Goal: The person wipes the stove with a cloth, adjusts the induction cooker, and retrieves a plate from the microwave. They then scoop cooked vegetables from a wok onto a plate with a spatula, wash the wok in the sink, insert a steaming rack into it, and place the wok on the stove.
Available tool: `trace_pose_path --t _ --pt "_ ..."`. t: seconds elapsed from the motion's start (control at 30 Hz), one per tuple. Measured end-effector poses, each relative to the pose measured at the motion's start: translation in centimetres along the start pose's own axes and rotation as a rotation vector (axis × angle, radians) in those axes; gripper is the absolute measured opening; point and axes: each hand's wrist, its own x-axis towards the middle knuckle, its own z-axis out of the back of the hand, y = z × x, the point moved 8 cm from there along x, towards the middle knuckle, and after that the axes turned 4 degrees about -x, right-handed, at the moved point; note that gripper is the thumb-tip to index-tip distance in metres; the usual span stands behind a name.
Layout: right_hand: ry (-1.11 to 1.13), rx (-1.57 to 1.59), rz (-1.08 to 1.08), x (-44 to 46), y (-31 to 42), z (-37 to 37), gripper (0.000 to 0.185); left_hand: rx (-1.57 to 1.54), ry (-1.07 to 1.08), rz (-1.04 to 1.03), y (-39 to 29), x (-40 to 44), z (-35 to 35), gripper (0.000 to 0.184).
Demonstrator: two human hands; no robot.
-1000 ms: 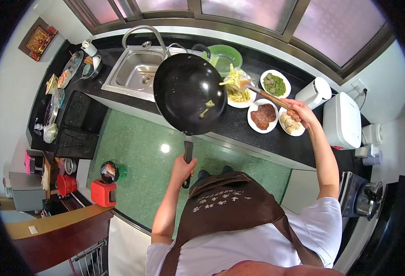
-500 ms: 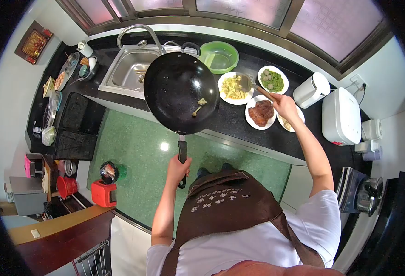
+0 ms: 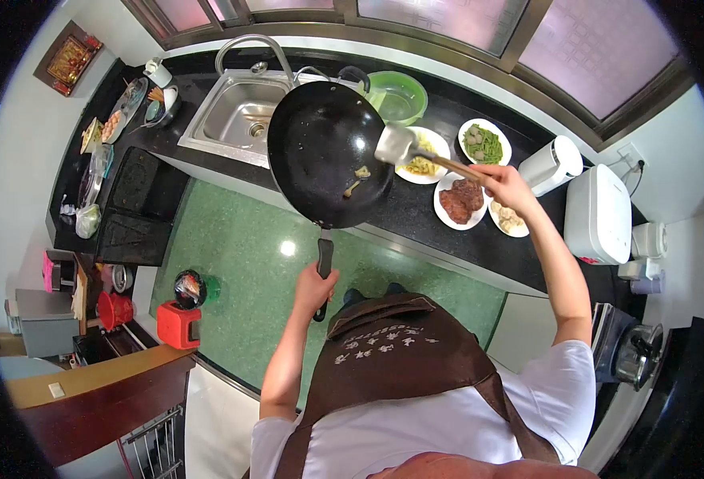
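Note:
My left hand (image 3: 315, 287) is wrapped round the handle of a black wok (image 3: 320, 144), which is held up in front of the counter's edge. A few pale-yellow scraps (image 3: 357, 182) lie in the wok. My right hand (image 3: 505, 188) grips the wooden handle of a metal spatula (image 3: 397, 145), whose blade is at the wok's right rim. The spatula partly covers a white plate of yellow food (image 3: 424, 164). Close to my right hand are plates of brown meat (image 3: 461, 201), pale food (image 3: 509, 219) and green vegetables with round pieces (image 3: 482, 144).
Behind the wok are a steel sink (image 3: 236, 112) with a faucet and a green basin (image 3: 400, 97). A white kettle (image 3: 551, 164) and a white appliance (image 3: 598, 214) stand at the right. A black stove (image 3: 140, 207) is at the left. A red stool (image 3: 178, 325) stands on the floor.
The spatula first emptied yellow food onto the plate; its blade has now moved left from the plate to the wok's rim. The wok stays in my left hand, with scraps in it.

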Motion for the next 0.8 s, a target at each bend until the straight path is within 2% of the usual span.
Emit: trace_pose_path --t 0.13,0.23,0.37,0.4,0.57,0.6,0.67,0.8 --pt "0.330 -0.090 -0.119 3.0 2.9 -1.3 0.039 0.083 -0.016 -0.003 -0.5 -0.1 0.0 0.022" --pt "0.390 -0.105 -0.230 4.4 4.0 -1.2 0.038 0.140 -0.006 -0.025 -1.2 -0.4 0.1 0.022" --pt "0.585 0.325 -0.347 5.6 -0.4 -4.6 0.037 0.185 0.019 -0.048 -1.9 -0.7 0.1 0.020" --pt "0.628 0.391 -0.313 5.7 -1.7 -5.8 0.040 0.190 0.023 -0.060 -2.2 -0.7 0.0 0.020" --pt "0.574 0.882 -0.194 4.4 -3.7 -12.3 0.043 0.051 0.076 -0.036 -2.8 -1.6 -1.6 0.020" --pt "0.535 0.884 -0.224 4.3 -3.7 -13.0 0.041 0.022 0.094 -0.024 -2.7 -1.7 -1.9 0.020" --pt "0.463 0.845 -0.146 3.8 -1.6 -13.2 0.039 0.024 0.098 -0.019 -2.6 -1.8 -2.1 0.020" --pt "0.455 0.840 -0.105 3.5 0.2 -12.3 0.040 -0.006 0.117 0.013 -2.1 -1.8 -2.4 0.020"
